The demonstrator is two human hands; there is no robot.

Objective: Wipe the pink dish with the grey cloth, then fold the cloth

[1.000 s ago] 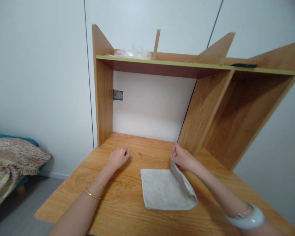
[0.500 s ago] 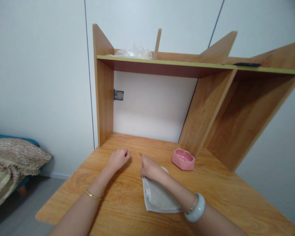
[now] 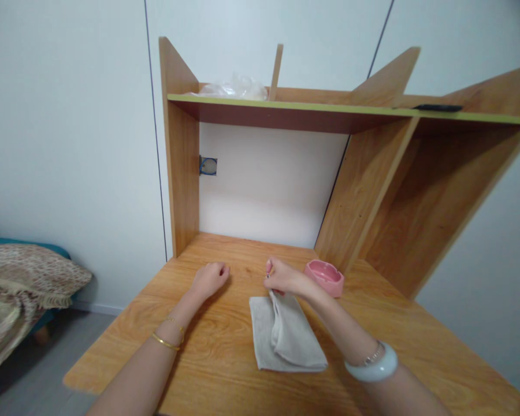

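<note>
A light grey folded cloth (image 3: pixel 262 338) lies on the wooden desk (image 3: pixel 212 370). My right hand (image 3: pixel 285 277) pinches its far edge and lifts the upper layer, so a raised fold runs down the middle while the lower layer stays flat. Resting on the desk to the left, my left hand (image 3: pixel 208 279) is loosely curled into a fist, apart from the cloth, and nothing shows in it. Just right of my right hand stands a pink angular ashtray (image 3: pixel 327 282), partly covered by my forearm.
A wooden shelf unit (image 3: pixel 184 173) rises from the back of the desk. On its upper board lie a clear plastic bag (image 3: pixel 238 88) and a flat black object (image 3: pixel 438 108). A wall socket box (image 3: pixel 208 166) shows behind. At far left is a patterned blanket (image 3: pixel 21 283).
My right hand has moved right and slightly away from me, drawing the cloth's upper layer up and over to the right. My left hand has stayed in place.
</note>
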